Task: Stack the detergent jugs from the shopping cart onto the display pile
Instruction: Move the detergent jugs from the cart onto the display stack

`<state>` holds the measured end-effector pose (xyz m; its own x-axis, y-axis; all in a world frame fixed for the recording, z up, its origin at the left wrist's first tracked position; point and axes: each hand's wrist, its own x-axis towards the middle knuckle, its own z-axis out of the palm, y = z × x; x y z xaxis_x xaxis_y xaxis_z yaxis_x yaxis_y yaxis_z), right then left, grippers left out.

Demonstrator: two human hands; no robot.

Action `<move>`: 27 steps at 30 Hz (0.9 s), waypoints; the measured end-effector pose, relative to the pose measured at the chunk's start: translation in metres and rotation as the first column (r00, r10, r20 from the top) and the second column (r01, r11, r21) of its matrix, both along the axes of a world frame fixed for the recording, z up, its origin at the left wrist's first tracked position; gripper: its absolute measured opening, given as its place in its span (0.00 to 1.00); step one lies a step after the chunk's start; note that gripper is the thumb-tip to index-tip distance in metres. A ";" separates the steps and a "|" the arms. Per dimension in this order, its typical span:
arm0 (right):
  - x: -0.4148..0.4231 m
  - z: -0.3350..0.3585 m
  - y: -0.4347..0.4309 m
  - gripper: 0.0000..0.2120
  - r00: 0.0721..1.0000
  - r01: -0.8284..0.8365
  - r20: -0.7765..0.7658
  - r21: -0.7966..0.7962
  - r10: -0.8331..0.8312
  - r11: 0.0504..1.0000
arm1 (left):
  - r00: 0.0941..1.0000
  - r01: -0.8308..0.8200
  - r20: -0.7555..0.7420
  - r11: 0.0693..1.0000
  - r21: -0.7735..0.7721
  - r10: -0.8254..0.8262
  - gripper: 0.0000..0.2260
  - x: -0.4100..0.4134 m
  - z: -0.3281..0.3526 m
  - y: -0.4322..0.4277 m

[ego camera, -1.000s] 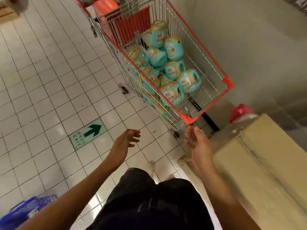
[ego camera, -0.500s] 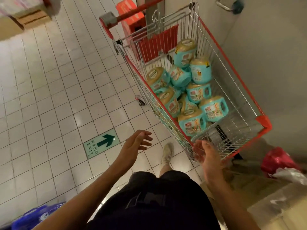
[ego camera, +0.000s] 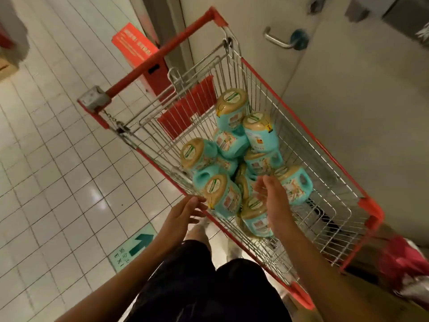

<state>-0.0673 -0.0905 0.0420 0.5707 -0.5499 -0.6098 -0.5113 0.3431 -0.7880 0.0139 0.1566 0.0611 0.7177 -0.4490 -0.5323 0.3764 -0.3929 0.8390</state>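
The left hand is released, fingers loose, at the near rim of the shopping cart, just beside the closest of the detergent jugs heaped inside. To its right, the right hand hovers over the heap, released, grasping nothing.

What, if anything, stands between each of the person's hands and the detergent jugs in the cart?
The right hand hangs over the cart, just above the jugs: nothing visible lies between them. The left hand is outside the cart, so the wire side wall stands between it and the nearest jug.
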 end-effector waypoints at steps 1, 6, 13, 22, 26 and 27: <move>0.017 -0.002 -0.006 0.19 1.000 0.010 0.002 -0.020 -0.010 1.000 | 0.999 0.034 -0.018 0.999 -0.002 -0.034 0.18 0.022 -0.006 -0.013; 0.093 -0.015 -0.030 0.19 0.993 0.102 -0.053 -0.056 -0.105 0.993 | 0.953 0.302 0.003 0.946 0.122 -0.304 0.07 0.119 -0.040 -0.071; 0.208 -0.059 -0.060 0.14 0.986 0.130 -0.108 0.040 -0.125 0.991 | 0.929 0.362 -0.030 0.889 0.281 -0.369 0.16 0.249 -0.107 -0.161; 0.312 -0.116 -0.117 0.15 0.983 0.053 -0.170 -0.098 -0.069 0.994 | 0.971 0.126 0.176 0.975 0.183 -0.159 0.34 0.319 -0.176 -0.242; 0.318 -0.136 -0.123 0.14 0.981 0.043 -0.180 -0.137 -0.068 0.990 | 0.979 0.047 0.189 0.985 0.164 -0.078 0.49 0.321 -0.194 -0.266; 0.316 -0.140 -0.121 0.15 0.982 0.051 -0.177 -0.120 -0.072 0.991 | 0.979 0.026 0.193 0.983 0.182 -0.062 0.51 0.319 -0.198 -0.269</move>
<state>0.2488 -0.2112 -0.0985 0.4196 -0.6527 -0.6308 -0.6294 0.2916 -0.7203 0.3326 -0.1119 -0.1364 0.7980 -0.3936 -0.4563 0.1894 -0.5550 0.8100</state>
